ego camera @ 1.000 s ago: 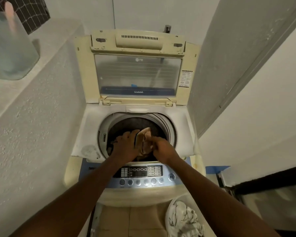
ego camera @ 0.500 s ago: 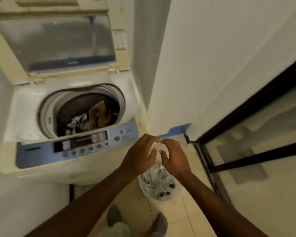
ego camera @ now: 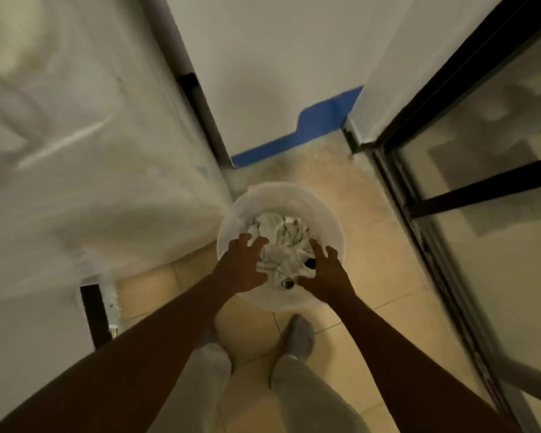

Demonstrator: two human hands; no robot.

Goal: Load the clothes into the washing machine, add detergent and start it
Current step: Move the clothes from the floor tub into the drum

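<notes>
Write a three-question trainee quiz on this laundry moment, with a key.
1. True or false: the white tub is empty.
2. The tub stands: A) on a chair; B) on the tiled floor; C) on a shelf.
3. Fill in: the left hand and right hand are held over the clothes with fingers ____.
Key: 1 false, clothes lie in it; 2 B; 3 spread.

Dim, warm indoor light on my feed; the arms (ego camera: 156,339) read almost black. I see heavy motion blur smearing the washing machine (ego camera: 91,151) at left, while the clothes (ego camera: 281,242) look fairly sharp. Wide-angle bending at the edges, faint reflections in the glass door (ego camera: 497,135).
</notes>
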